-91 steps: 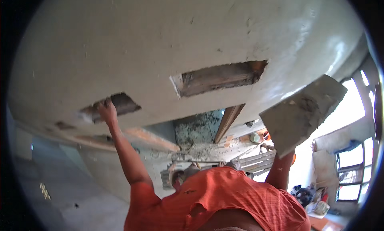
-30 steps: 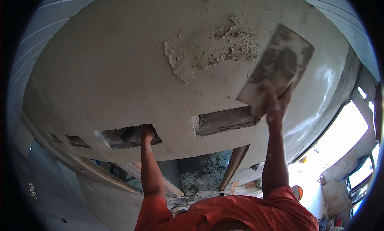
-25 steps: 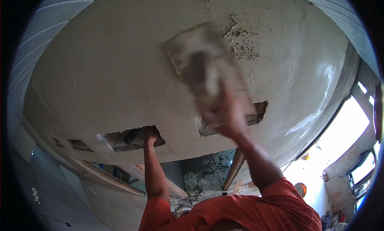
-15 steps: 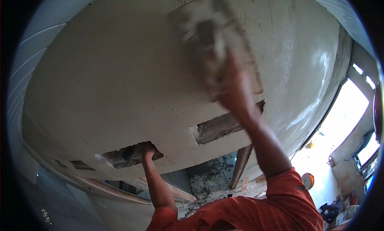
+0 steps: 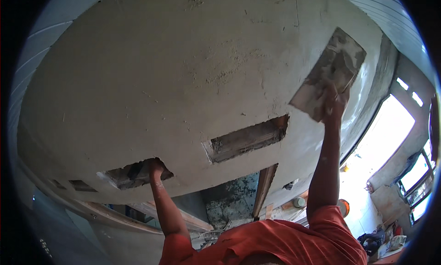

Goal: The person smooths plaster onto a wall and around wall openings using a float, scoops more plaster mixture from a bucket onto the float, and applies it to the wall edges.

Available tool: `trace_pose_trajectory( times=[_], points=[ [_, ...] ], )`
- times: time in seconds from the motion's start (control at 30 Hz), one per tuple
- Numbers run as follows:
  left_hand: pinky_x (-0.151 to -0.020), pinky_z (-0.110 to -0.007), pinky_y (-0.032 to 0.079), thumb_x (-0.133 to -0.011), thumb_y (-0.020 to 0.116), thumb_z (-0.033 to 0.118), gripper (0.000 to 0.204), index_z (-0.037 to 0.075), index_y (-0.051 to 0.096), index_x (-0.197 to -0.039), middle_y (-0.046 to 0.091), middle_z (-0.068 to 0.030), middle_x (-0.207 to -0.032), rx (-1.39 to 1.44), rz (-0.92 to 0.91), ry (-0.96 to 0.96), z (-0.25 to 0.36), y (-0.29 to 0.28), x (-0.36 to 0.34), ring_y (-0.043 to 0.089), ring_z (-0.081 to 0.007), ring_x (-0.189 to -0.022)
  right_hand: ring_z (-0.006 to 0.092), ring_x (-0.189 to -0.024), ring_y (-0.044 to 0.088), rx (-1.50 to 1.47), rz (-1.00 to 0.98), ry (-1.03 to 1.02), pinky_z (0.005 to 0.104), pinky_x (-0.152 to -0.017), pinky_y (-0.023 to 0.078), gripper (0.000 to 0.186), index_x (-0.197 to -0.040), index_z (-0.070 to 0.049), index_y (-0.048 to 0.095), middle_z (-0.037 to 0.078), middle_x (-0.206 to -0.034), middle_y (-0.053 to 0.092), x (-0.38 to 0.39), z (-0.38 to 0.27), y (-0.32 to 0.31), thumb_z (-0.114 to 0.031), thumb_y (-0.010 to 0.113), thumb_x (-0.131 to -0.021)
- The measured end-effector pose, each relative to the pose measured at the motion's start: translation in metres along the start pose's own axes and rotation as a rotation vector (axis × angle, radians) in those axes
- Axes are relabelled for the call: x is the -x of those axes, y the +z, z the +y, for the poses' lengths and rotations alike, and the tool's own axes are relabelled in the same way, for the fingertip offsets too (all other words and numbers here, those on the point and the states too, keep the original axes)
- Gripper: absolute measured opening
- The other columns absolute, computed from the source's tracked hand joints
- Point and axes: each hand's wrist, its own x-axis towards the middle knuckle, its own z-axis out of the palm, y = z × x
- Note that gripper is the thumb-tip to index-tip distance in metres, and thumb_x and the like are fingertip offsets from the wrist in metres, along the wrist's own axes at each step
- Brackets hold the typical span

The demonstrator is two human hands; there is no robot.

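My right hand [image 5: 335, 104] grips the handle of a broad rectangular plastering float [image 5: 343, 47], smeared with grey plaster. The float lies tilted against the upper right of the plastered wall [image 5: 115, 76]. Rough, grainy plaster [image 5: 225, 65] marks the wall to the left of the float. My left hand [image 5: 156, 166] reaches into a ragged rectangular opening [image 5: 121, 177] at the lower left. Its fingers are hidden inside, so their grip does not show.
Another rectangular opening [image 5: 248, 141] sits between my arms, with two smaller ones [image 5: 82, 186] farther left. Below the wall stands a wooden frame post [image 5: 265, 191]. An orange-rimmed bucket [image 5: 343, 207] and a small pot [image 5: 299, 202] are at the lower right. Panelled ceiling [image 5: 381, 10] borders the wall.
My right hand has swept the float from the upper middle of the wall to the right, uncovering the grainy patch. My left hand stays in the opening; the view has shifted slightly.
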Motion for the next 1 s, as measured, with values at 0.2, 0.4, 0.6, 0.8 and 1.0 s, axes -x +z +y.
trace_pose_trajectory(
  times=[0.2, 0.4, 0.6, 0.8, 1.0],
  points=[
    [-0.077, -0.042, 0.052, -0.077, 0.062, 0.038, 0.035, 0.007, 0.076, -0.084, 0.073, -0.0153, -0.093, 0.081, 0.072, -0.136, 0.056, -0.096, -0.019, 0.069, -0.0317, -0.087, 0.0262, -0.102, 0.061, 0.122, -0.458, -0.029, 0.0396, -0.094, 0.049, 0.077, -0.146, -0.003, 0.039, 0.017, -0.126, 0.054, 0.087, 0.018, 0.071, -0.017, 0.077, -0.08],
    [-0.083, -0.042, 0.05, -0.081, 0.06, 0.033, 0.033, 0.005, 0.073, -0.092, 0.071, -0.0161, -0.1, 0.172, 0.019, -0.192, 0.044, -0.103, -0.008, 0.067, -0.0324, -0.094, 0.0364, -0.118, 0.059, 0.678, -0.07, -0.463, 0.0403, -0.098, 0.048, 0.09, -0.144, 0.006, 0.036, 0.027, -0.129, 0.057, 0.016, 0.04, 0.085, -0.025, 0.082, -0.073],
    [-0.089, -0.042, 0.048, -0.086, 0.057, 0.029, 0.031, 0.004, 0.071, -0.099, 0.07, -0.0169, -0.108, 0.185, -0.028, -0.196, 0.043, -0.1, -0.013, 0.065, -0.033, -0.101, 0.0172, -0.084, 0.062, 0.074, 0.003, 0.111, 0.033, -0.07, 0.054, 0.051, -0.128, -0.003, 0.049, 0.011, -0.108, 0.061, -0.041, 0.02, -0.046, -0.019, 0.072, -0.086],
    [-0.093, -0.043, 0.047, -0.089, 0.056, 0.026, 0.031, 0.003, 0.069, -0.105, 0.069, -0.017, -0.114, 0.266, -0.219, -0.226, 0.041, -0.096, -0.014, 0.064, -0.0335, -0.106, 0.0089, -0.067, 0.054, 0.178, 0.075, 0.175, 0.0265, -0.059, 0.046, 0.037, -0.12, -0.003, 0.055, 0.0, -0.079, 0.056, 0.031, -0.003, -0.058, -0.028, 0.067, -0.094],
    [-0.073, -0.044, 0.05, -0.078, 0.059, 0.021, 0.02, 0.006, 0.072, -0.075, 0.071, -0.0175, -0.084, -0.042, 0.175, -0.078, 0.026, -0.061, -0.004, 0.068, -0.0322, -0.081, 0.0093, -0.055, 0.053, 0.12, 0.15, 0.239, 0.0257, -0.048, 0.043, 0.037, -0.113, -0.003, 0.055, 0.001, -0.074, 0.056, -0.008, 0.035, -0.041, -0.011, 0.071, -0.081]
  ],
)
